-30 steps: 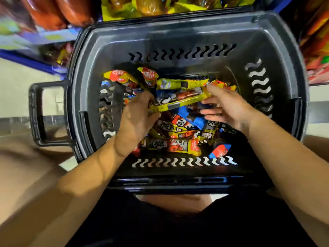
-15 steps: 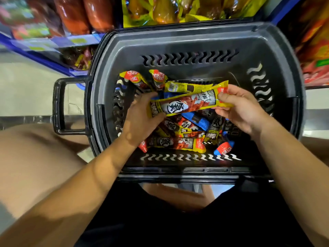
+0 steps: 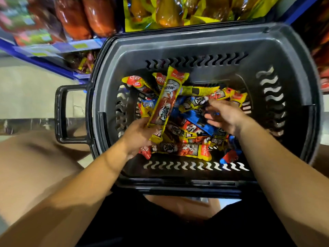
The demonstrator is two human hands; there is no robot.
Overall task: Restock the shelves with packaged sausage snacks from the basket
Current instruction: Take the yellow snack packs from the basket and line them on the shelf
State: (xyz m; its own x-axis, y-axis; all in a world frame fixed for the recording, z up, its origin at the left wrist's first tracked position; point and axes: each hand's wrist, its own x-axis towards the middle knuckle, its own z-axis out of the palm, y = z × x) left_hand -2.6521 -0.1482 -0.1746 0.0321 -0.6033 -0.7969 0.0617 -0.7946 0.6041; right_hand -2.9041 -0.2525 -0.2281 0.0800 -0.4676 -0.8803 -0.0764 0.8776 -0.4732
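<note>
At far left, blue shelf edge [image 3: 44, 61] with blurred packets. Dark grey basket [image 3: 293, 68], side handle [image 3: 61, 113] to the left, holding a heap of sausage snacks [image 3: 192, 138]. Left hand [image 3: 140, 136] gripping the near end of a yellow sausage packet [image 3: 167, 102], raised and angled toward the far wall. Right hand [image 3: 226, 116], fingers spread and relaxed, holding nothing, just above the heap

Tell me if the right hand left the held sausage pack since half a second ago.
Yes. The right hand let go and dropped toward the basket pile; the left hand alone holds the pack.
</note>
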